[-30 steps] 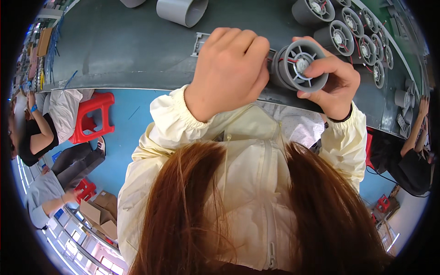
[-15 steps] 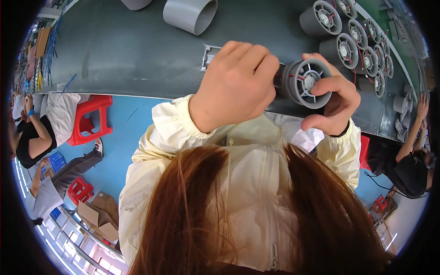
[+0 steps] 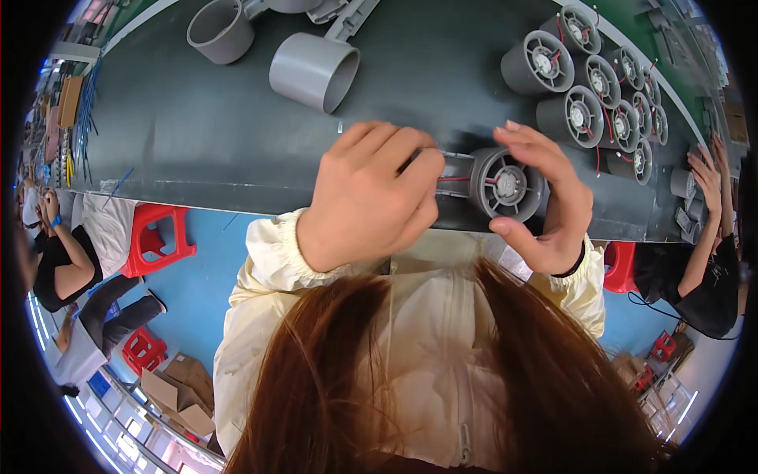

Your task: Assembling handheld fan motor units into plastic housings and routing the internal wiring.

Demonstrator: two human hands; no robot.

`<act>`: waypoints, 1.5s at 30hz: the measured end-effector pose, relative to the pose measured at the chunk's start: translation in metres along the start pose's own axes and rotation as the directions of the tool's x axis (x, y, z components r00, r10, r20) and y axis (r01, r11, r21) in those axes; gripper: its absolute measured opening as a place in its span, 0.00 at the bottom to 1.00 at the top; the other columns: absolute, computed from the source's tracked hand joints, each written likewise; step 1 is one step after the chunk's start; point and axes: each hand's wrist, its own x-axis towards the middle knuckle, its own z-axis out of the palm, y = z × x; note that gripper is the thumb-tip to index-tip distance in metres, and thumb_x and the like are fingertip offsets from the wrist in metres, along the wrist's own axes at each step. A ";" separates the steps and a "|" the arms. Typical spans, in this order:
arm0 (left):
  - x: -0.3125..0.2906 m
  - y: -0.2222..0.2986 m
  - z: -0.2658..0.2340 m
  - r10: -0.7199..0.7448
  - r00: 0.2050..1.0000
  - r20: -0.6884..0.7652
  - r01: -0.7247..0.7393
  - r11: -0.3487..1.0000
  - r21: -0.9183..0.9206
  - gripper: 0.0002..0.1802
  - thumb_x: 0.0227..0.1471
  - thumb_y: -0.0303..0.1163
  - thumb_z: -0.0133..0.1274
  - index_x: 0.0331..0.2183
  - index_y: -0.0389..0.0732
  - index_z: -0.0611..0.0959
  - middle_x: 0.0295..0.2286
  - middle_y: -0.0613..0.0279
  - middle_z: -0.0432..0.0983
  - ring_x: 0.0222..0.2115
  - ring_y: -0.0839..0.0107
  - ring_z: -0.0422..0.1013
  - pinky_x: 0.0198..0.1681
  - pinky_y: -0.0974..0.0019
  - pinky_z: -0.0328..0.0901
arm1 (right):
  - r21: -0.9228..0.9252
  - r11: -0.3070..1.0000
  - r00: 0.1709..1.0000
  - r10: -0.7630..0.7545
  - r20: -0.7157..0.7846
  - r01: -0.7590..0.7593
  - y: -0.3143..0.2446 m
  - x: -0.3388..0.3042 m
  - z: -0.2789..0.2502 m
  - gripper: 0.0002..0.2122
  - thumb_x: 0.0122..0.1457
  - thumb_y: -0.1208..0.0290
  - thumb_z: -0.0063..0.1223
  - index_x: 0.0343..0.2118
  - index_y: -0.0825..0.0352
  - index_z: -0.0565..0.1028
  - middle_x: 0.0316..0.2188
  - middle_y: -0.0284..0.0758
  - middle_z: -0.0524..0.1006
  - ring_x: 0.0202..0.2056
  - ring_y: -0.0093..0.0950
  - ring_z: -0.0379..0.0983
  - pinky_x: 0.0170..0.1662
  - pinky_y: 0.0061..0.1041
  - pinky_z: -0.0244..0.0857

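Observation:
A grey round fan housing (image 3: 482,189) lies near the table's front edge, its spoked face and pale hub turned up toward me. From its left side runs a narrow grey handle (image 3: 456,167) with a red wire (image 3: 453,179) along it. My left hand (image 3: 377,197) is closed over the handle's left end, and its fingertips are hidden beneath the hand. Curved around the housing's right side is my right hand (image 3: 557,201), its thumb and fingers spread apart, with a gap between palm and rim.
Several similar grey fan housings (image 3: 578,117) with red wires stand at the right back. Empty grey cups (image 3: 312,73) lie at the far left of the dark table (image 3: 197,134). Beyond the right end, another person's hands (image 3: 705,178) are near more grey parts. Red stools (image 3: 160,237) stand below.
The fan housing has come down toward the table, and my right hand's fingers have opened away from it. My left hand has shifted slightly down and left. More grey parts show at the back.

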 end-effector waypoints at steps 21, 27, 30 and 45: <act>0.001 0.010 0.009 -0.057 0.996 -0.071 0.059 0.998 0.029 0.11 0.37 0.30 0.63 0.24 0.39 0.76 0.30 0.60 0.76 0.33 0.60 0.74 0.41 0.56 0.68 | -0.166 0.984 0.986 -0.090 -0.139 0.066 0.004 -0.002 0.028 0.24 0.37 0.74 0.68 0.40 0.74 0.74 0.40 0.50 0.77 0.46 0.48 0.74 0.51 0.44 0.67; -0.001 0.011 0.007 -0.109 0.992 -0.068 0.110 0.994 0.019 0.11 0.36 0.28 0.63 0.22 0.39 0.76 0.30 0.61 0.76 0.34 0.59 0.74 0.42 0.53 0.69 | -0.158 0.986 0.993 0.029 -0.116 -0.047 -0.001 -0.006 0.027 0.21 0.40 0.71 0.65 0.41 0.70 0.75 0.43 0.46 0.77 0.48 0.46 0.74 0.55 0.49 0.59; -0.003 0.015 0.005 -0.130 0.990 -0.058 0.134 0.989 0.069 0.11 0.35 0.29 0.63 0.21 0.40 0.76 0.30 0.61 0.76 0.35 0.58 0.74 0.43 0.51 0.68 | -0.119 0.986 0.988 0.102 -0.115 -0.116 -0.006 -0.007 0.027 0.21 0.40 0.71 0.64 0.41 0.69 0.75 0.43 0.45 0.77 0.48 0.46 0.74 0.56 0.50 0.57; -0.006 0.022 0.005 -0.144 0.988 -0.059 0.152 0.973 0.173 0.09 0.38 0.29 0.62 0.20 0.41 0.76 0.32 0.65 0.79 0.37 0.60 0.74 0.51 0.49 0.62 | -0.045 0.998 0.975 0.027 -0.220 -0.038 0.001 -0.012 0.036 0.24 0.40 0.73 0.65 0.43 0.73 0.74 0.41 0.50 0.75 0.41 0.43 0.75 0.48 0.34 0.67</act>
